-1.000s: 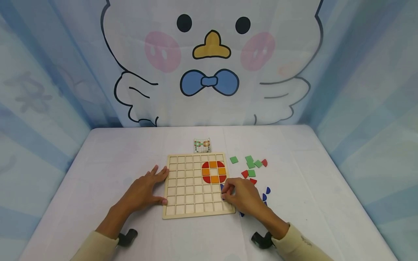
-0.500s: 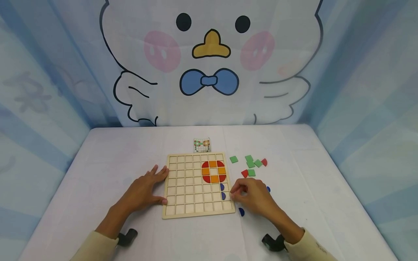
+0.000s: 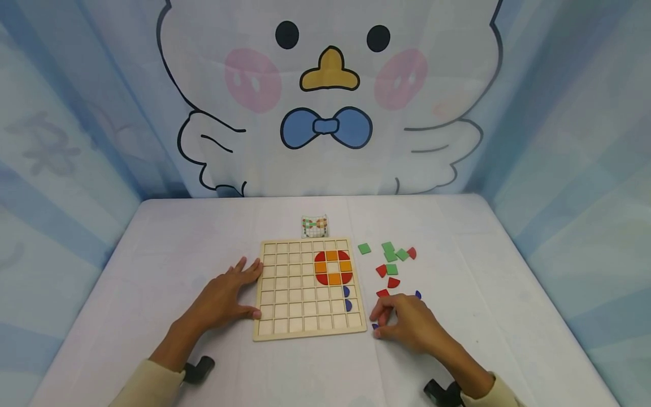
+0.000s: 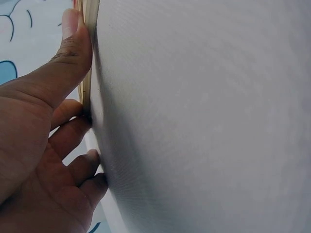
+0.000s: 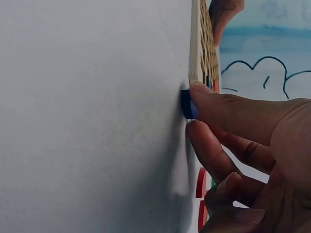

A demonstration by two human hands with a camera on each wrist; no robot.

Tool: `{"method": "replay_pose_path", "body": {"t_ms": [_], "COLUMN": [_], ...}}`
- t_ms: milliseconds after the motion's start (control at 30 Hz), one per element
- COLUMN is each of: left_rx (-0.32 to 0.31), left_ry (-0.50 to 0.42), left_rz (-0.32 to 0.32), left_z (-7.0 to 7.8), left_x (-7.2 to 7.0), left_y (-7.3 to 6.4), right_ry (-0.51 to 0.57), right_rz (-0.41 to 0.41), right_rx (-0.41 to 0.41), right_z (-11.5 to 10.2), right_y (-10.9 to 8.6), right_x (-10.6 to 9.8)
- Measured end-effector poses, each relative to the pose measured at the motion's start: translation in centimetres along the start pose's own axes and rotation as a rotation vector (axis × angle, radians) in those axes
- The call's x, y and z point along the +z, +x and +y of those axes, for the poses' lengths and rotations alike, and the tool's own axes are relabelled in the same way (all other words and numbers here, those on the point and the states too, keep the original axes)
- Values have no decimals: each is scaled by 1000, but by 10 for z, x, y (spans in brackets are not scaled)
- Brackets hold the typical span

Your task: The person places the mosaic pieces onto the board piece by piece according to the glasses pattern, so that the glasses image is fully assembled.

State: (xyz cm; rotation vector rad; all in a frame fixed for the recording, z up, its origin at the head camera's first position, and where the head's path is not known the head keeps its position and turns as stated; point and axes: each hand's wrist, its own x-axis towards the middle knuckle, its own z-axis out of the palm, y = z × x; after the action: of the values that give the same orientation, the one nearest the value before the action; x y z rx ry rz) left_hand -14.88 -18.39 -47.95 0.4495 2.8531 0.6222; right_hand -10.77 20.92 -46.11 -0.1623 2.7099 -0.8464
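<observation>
A wooden grid board (image 3: 295,338) lies on the table, with red quarter-circles and orange squares (image 3: 334,279) in a ring at its upper right. Two blue half-circles (image 3: 348,305) sit in cells below that ring. My left hand (image 3: 222,297) rests against the board's left edge, thumb and fingers spread; in the left wrist view its thumb (image 4: 73,43) touches the board's side. Just off the board's lower right corner, my right hand (image 3: 409,322) has thumb and index finger around a loose blue half-circle (image 5: 187,104), most of it hidden from the head view.
Loose green squares (image 3: 390,256) and red quarter-circles (image 3: 394,282) lie right of the board. Another blue piece (image 3: 418,294) shows behind the right hand. A small printed pattern card (image 3: 315,226) stands beyond the board's top edge.
My right hand has left the board's right column, where two blue half-circles now show, and moved down and right to a loose blue half-circle. The left hand stays put.
</observation>
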Motion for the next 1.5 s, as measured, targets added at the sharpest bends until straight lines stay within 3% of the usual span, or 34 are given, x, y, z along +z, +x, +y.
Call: {"method": "replay_pose_path", "body": {"t_ms": [333, 500, 667, 933, 1300, 1500], "left_rx": [-10, -11, -4, 4, -2, -1], "left_ry": [-5, -9, -4, 3, 7, 4], "left_rz": [-7, -8, -3, 9, -2, -2], "left_z": [0, 0, 0, 0, 1, 1], "left_x": [0, 0, 0, 0, 0, 0], "left_y": [0, 0, 0, 0, 1, 1], "right_ry": [-10, 42, 80, 106, -22, -34], "right_rz": [-39, -83, -58, -11, -40, -56], "right_rx": [-61, -165, -242, -281, -290, -289], "right_z": [3, 3, -4, -21, -31, -37], "right_y": [1, 2, 7, 18, 27, 29], "right_x": [-2, -7, -2, 16, 23, 23]}}
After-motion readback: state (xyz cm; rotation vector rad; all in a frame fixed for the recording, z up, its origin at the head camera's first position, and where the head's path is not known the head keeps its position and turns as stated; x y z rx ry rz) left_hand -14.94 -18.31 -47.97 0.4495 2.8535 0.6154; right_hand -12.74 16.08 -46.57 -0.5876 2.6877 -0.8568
